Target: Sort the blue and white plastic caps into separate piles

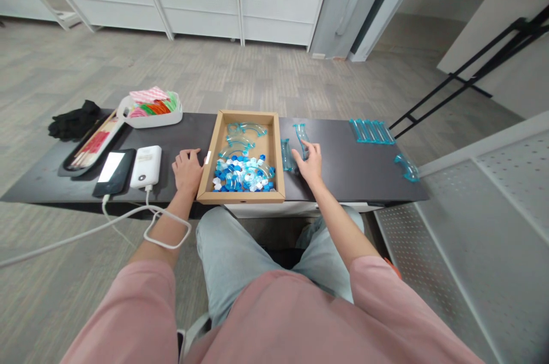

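Observation:
My left hand (187,171) lies on the table with its fingers spread, beside the left wall of a cardboard box (241,198). In the box are a heap of small blue and white hexagonal pieces (244,174) and several curved, clear blue track pieces (239,140). Right of the box, my right hand (310,164) has its thumb and fingers around the near end of an S-curved clear blue track piece (301,133). Another clear blue piece (287,156) lies between that hand and the box.
Several straight clear blue pieces (372,131) lie in a row at the right, with a curved one (406,168) near the table's right end. Left are a phone (114,172), a white power bank (146,167) with cables, a tray of sticks (92,147), a white container (155,119) and black cloth (75,120).

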Demonstrator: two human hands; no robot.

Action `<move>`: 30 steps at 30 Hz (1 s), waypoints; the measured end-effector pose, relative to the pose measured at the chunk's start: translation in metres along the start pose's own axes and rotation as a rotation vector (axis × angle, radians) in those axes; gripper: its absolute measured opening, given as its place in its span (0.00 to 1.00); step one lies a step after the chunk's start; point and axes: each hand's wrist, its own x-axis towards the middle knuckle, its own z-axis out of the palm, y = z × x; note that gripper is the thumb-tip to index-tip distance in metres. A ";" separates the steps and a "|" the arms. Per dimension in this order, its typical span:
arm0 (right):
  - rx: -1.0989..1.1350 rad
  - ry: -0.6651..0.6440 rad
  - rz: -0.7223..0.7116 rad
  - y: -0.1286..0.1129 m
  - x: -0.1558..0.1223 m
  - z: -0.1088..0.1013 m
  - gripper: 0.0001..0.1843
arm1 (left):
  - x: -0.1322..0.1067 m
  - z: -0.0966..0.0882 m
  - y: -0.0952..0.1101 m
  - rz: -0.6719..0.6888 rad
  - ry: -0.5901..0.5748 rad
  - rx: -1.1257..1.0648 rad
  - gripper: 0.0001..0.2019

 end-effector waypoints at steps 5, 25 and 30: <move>-0.015 -0.124 -0.109 -0.036 0.012 0.004 0.42 | 0.000 0.000 0.001 -0.013 -0.010 0.013 0.33; -0.232 -0.226 -0.018 -0.011 0.012 0.012 0.20 | 0.002 0.000 0.001 -0.021 -0.031 0.008 0.32; -0.178 -0.261 -0.018 0.001 0.010 0.007 0.22 | 0.003 0.002 -0.003 -0.018 -0.016 -0.010 0.32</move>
